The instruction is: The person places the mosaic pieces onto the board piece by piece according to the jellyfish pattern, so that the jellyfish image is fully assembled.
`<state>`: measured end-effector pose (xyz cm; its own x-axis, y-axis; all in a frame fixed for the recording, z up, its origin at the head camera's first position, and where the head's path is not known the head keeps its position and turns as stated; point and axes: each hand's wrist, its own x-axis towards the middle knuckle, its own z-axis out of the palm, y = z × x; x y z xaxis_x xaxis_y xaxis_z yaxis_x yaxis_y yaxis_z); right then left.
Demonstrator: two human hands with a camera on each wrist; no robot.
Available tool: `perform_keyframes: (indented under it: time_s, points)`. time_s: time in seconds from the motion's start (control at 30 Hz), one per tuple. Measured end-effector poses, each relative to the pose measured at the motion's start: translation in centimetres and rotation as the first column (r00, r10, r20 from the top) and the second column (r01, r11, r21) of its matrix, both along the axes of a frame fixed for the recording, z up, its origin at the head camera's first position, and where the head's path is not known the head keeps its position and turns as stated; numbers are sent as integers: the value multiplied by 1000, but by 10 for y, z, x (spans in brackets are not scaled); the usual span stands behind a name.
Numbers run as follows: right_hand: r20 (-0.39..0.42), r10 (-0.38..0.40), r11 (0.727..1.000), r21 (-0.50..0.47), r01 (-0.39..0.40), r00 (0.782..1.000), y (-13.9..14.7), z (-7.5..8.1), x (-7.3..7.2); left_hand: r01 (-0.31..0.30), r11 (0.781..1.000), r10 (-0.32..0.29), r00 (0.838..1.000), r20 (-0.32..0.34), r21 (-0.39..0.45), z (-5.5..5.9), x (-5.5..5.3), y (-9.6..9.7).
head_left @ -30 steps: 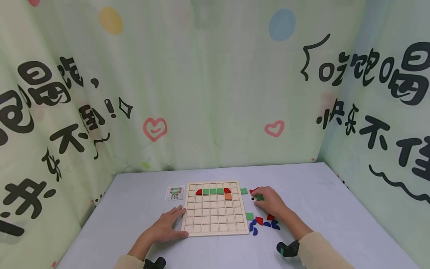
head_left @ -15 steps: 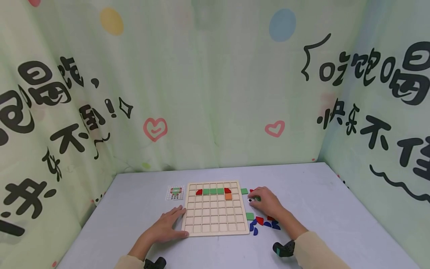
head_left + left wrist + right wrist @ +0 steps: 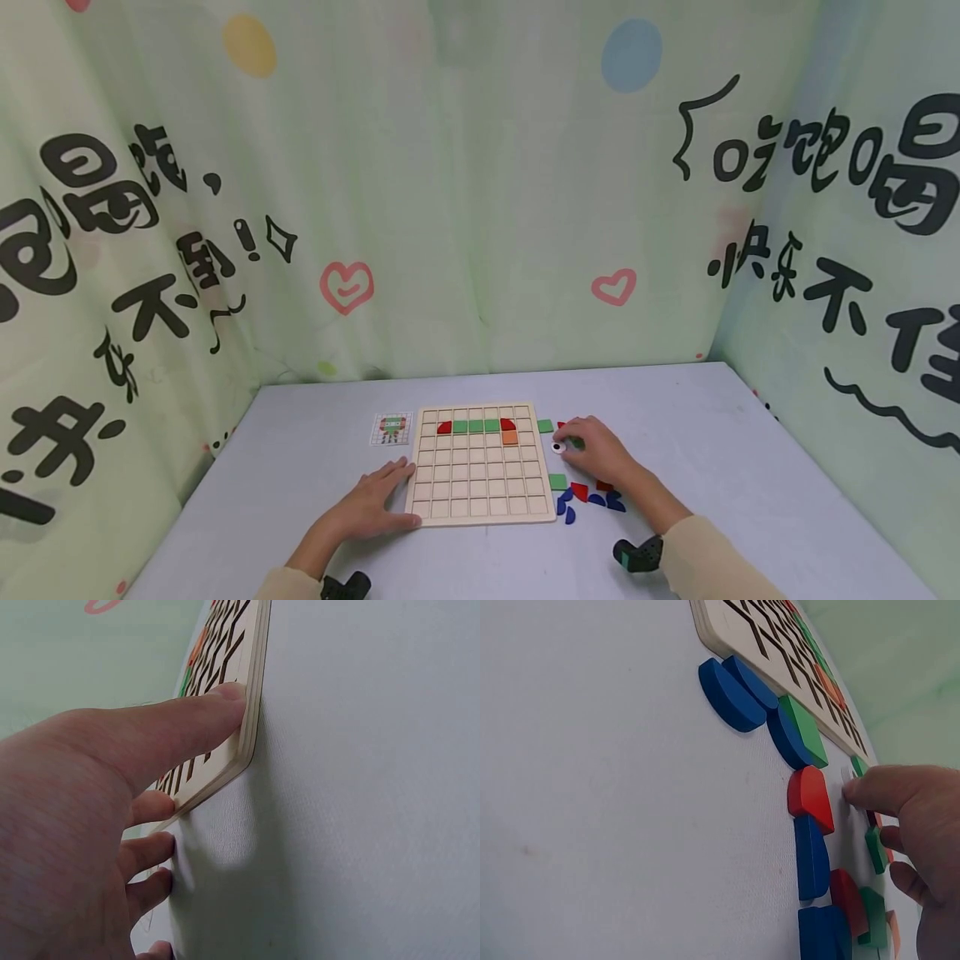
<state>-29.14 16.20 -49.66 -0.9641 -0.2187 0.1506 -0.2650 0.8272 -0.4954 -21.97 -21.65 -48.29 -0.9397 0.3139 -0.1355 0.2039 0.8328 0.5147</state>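
Note:
My left hand (image 3: pixel 372 502) rests at the left edge of a wooden grid board (image 3: pixel 461 483). In the left wrist view its thumb (image 3: pixel 217 712) lies on the board's rim, the other fingers bent along the side. Red, green and orange pieces sit in the upper cells. Right of the board, my right hand (image 3: pixel 596 450) pinches a white round eye piece (image 3: pixel 558 447) with a black dot, low over the table. A green piece (image 3: pixel 576 442) shows under that hand. In the right wrist view the thumb (image 3: pixel 870 791) covers most of the eye piece.
Several blue half-round pieces (image 3: pixel 570 516) and a red piece (image 3: pixel 579 492) lie near the board's lower right corner. Green squares (image 3: pixel 545 426) lie along its right side. A pattern card (image 3: pixel 392 430) lies left of the board. A curtain (image 3: pixel 480 208) hangs behind the table.
My right hand has shifted slightly left toward the board, and the white eye piece has moved with it. The left hand and the board have stayed in place.

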Motion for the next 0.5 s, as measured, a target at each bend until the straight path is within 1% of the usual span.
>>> perform_keyframes:
  time_s: [0.13,0.33,0.5]
  points:
    - [-6,10,1000,-8,-10,1000,0,1,1,-7,1000,7,1000,4,-8,0,-1,0]
    - [3,0,1000,-10,0,1000,-2,2,1,-17,1000,18,1000,10,-12,0,-1,1]
    - [7,-7,999,-32,8,1000,-5,3,0,-12,1000,12,1000,8,-12,-2,-2,0]
